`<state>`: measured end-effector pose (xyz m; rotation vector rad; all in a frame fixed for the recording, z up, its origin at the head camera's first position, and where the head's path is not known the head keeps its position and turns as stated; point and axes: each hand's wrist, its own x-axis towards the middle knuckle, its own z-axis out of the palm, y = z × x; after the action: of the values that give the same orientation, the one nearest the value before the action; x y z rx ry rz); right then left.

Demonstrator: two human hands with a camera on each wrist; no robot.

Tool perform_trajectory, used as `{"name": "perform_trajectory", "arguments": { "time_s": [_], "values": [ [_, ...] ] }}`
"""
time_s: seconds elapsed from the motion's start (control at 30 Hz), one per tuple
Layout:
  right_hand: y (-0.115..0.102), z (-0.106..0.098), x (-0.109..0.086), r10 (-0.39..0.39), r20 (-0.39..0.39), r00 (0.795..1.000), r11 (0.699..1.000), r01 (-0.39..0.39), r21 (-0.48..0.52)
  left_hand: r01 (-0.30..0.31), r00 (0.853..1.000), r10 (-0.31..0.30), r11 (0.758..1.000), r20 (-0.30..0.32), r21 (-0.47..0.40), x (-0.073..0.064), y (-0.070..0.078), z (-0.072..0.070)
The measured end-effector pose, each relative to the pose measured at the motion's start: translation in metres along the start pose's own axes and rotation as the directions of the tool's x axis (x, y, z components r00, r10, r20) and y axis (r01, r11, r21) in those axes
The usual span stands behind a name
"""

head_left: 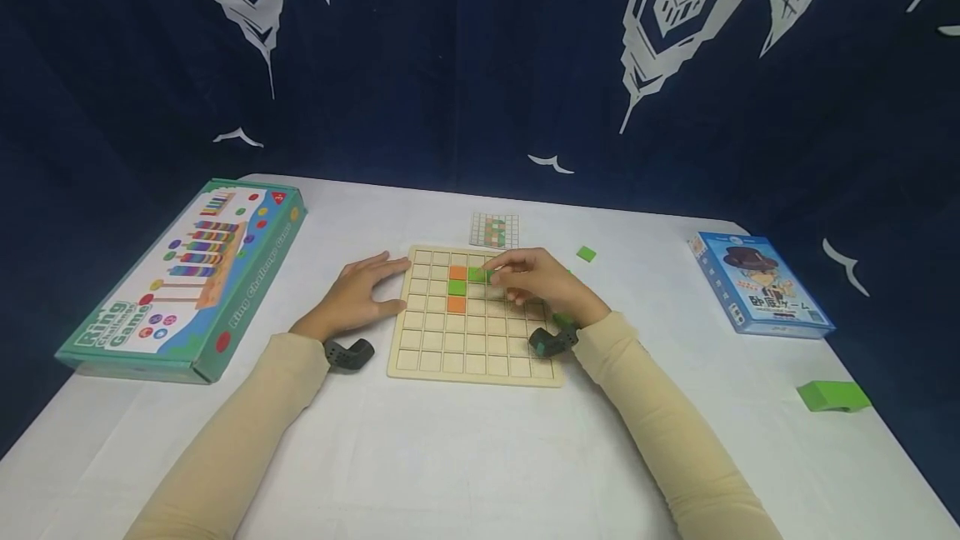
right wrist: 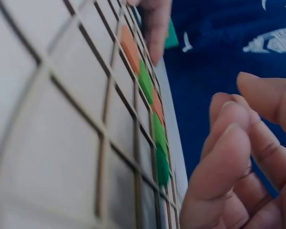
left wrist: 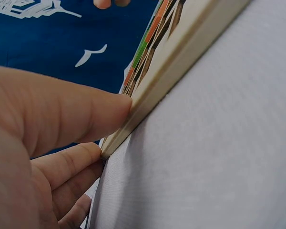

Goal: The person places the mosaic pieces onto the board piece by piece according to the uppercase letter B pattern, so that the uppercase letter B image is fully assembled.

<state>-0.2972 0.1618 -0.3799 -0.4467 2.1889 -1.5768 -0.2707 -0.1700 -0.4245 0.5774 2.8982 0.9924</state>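
A wooden grid board (head_left: 466,365) lies flat on the white table. Orange tiles (head_left: 456,304) and green tiles (head_left: 457,287) sit in a few of its upper squares. My left hand (head_left: 356,294) rests at the board's left edge, its thumb (left wrist: 109,112) and fingertips touching the side. Over the upper right of the board is my right hand (head_left: 543,277), fingers loosely bent beside a green tile (head_left: 477,274). In the right wrist view a gap shows between its thumb and fingers, with nothing held. A darker green tile (right wrist: 162,167) adjoins the row there.
Behind the board lies a small pattern card (head_left: 495,231), with a loose green tile (head_left: 586,253) to its right. More green shows by the right wrist. A ring game box (head_left: 255,273) stands left, a blue box (head_left: 765,283) right, and a green block (head_left: 832,396) near the right edge.
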Motion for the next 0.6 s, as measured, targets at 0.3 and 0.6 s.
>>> {"name": "perform_trajectory", "arguments": {
  "time_s": [0.3, 0.6],
  "values": [
    [0.008, -0.038, -0.011, 0.001, -0.141, 0.99, 1.0, 0.003, 0.025, 0.001, 1.0, -0.001, 1.0, 0.005, -0.011, 0.0, 0.0, 0.0],
    [0.024, -0.081, -0.024, 0.048, -0.259, 0.965, 0.999, -0.041, 0.031, -0.006, 1.0, 0.007, 1.0, 0.005, -0.006, -0.001, 0.0, 0.0]
  ]
}}
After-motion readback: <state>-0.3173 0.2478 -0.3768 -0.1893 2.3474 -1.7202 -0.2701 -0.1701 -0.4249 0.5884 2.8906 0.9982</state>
